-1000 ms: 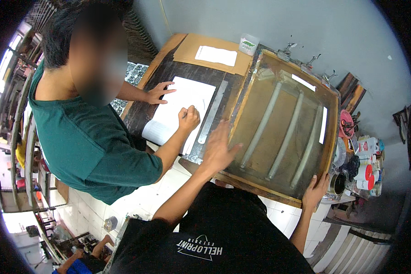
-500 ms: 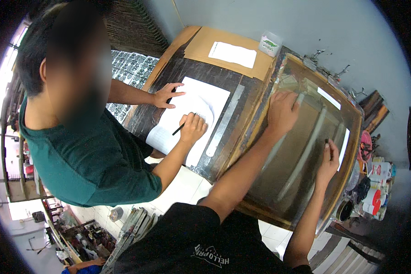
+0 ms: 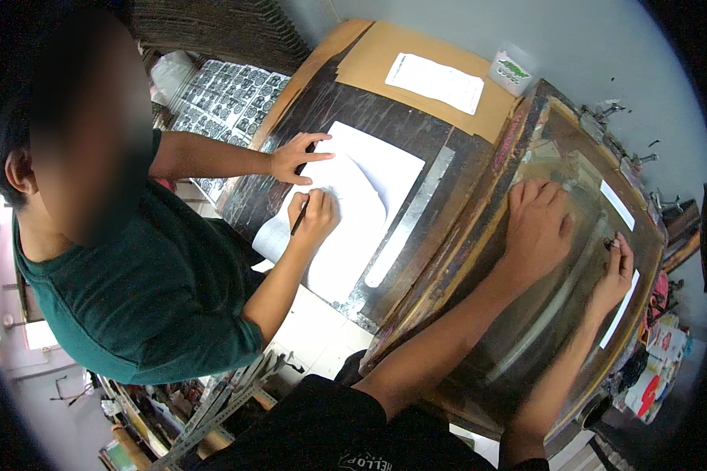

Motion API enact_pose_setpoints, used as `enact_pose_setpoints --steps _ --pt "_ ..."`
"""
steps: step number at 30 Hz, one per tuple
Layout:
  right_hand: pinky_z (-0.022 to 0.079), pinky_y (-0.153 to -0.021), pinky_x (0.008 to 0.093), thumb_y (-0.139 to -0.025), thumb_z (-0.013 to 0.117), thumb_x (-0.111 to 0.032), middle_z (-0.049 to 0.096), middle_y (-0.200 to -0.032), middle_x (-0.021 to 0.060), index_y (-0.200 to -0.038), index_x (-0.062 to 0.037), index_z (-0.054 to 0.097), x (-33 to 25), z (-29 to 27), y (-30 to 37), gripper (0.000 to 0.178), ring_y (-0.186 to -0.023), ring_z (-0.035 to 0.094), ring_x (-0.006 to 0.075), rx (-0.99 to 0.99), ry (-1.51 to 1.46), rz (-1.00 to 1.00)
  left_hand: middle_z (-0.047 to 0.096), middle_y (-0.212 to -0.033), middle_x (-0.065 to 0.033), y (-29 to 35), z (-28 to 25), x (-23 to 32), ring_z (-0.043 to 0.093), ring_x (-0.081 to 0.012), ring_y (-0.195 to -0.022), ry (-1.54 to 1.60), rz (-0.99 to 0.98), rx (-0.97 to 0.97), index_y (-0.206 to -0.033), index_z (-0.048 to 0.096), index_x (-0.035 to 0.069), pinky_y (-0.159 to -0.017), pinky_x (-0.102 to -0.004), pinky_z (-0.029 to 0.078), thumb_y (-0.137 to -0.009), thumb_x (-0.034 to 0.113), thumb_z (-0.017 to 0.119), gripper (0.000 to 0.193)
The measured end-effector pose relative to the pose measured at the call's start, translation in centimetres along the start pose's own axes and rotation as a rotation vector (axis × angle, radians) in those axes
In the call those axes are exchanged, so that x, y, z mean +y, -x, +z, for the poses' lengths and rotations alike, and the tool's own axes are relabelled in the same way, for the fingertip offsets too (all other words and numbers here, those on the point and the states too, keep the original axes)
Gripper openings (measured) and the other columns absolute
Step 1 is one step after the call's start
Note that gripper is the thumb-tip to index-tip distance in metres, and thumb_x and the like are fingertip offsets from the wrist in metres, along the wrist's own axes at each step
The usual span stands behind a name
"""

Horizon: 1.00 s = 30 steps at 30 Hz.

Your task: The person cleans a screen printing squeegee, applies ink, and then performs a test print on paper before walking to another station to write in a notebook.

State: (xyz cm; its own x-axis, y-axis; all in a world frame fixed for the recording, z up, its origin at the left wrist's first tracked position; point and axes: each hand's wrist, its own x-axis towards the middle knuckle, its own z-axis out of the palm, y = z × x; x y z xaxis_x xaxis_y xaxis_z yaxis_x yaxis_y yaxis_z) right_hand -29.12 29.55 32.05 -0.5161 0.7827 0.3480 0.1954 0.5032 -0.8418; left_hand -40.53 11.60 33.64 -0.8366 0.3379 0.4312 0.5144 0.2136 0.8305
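My left hand rests palm down over the glass-topped table, fingers loosely bent and slightly apart, with nothing seen in it. Over the right part of the glass, my right hand pinches a small dark piece between thumb and fingertips; its kind is too small to make out. A white strip lies on the glass beyond my right fingers. Another white strip lies beside that hand, near the wooden rim. Pale tubes show through the glass.
At left, a person in a green shirt writes with a black pen on white paper. A metal ruler lies beside it. Brown card and a plastic container stand farther back. Metal clamps line the far edge.
The view has shifted, and my hands and the table appear farther right. My right hand still pinches the dark piece. The other person's pen hand has moved left along the paper.
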Motion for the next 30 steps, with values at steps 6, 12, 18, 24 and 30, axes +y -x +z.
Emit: enact_pose_setpoints --steps 6,12,18,24,30 --pt "0.046 -0.094 0.0296 -0.099 0.061 -0.019 0.069 -0.110 0.0054 -0.116 -0.0020 0.069 -0.2 0.5 0.4 0.025 -0.100 0.062 0.0147 -0.036 -0.003 -0.015 0.049 -0.132 -0.0223 0.8 0.3 0.2 0.039 -0.0397 -0.130 -0.058 0.051 -0.120 -0.113 0.062 -0.004 -0.114 -0.0573 0.020 -0.080 0.022 0.072 0.043" --pt "0.044 -0.096 0.0327 -0.097 0.064 -0.018 0.069 -0.113 0.0094 -0.115 -0.0015 0.068 -0.9 1.3 1.0 0.025 -0.104 0.062 0.0199 -0.115 0.229 -0.137 0.046 -0.137 -0.0244 0.9 -0.1 0.9 0.034 -0.0424 -0.135 -0.115 0.041 -0.207 -0.118 0.060 -0.004 -0.116 -0.0604 0.015 -0.081 0.025 0.072 0.048" --pt "0.046 -0.090 0.0316 -0.099 0.063 -0.022 0.068 -0.117 0.0074 -0.121 -0.0069 0.067 -0.8 1.1 1.4 0.028 -0.106 0.063 0.0190 -0.166 0.407 -0.249 0.047 -0.134 -0.0247 1.1 -0.1 0.8 0.036 -0.0417 -0.133 -0.108 0.070 -0.159 -0.114 0.062 -0.005 -0.116 -0.0602 0.016 -0.081 0.023 0.072 0.044" --pt "0.047 -0.088 0.0309 -0.098 0.063 -0.020 0.068 -0.117 0.0071 -0.120 -0.0057 0.068 -2.7 1.9 2.4 0.026 -0.102 0.062 0.0182 -0.202 0.412 -0.247 0.049 -0.130 -0.0251 1.1 0.3 0.4 0.038 -0.0411 -0.131 -0.099 0.089 -0.097 -0.108 0.064 -0.006 -0.115 -0.0597 0.017 -0.080 0.020 0.071 0.039" --pt "0.045 -0.095 0.0308 -0.097 0.063 -0.017 0.068 -0.118 0.0080 -0.120 0.0001 0.067 -2.4 2.3 1.8 0.028 -0.107 0.059 0.0153 -0.217 0.018 -0.004 0.049 -0.133 -0.0230 1.0 1.1 0.3 0.037 -0.0404 -0.131 -0.176 0.084 -0.145 -0.109 0.065 -0.003 -0.114 -0.0591 0.018 -0.083 0.021 0.067 0.035"
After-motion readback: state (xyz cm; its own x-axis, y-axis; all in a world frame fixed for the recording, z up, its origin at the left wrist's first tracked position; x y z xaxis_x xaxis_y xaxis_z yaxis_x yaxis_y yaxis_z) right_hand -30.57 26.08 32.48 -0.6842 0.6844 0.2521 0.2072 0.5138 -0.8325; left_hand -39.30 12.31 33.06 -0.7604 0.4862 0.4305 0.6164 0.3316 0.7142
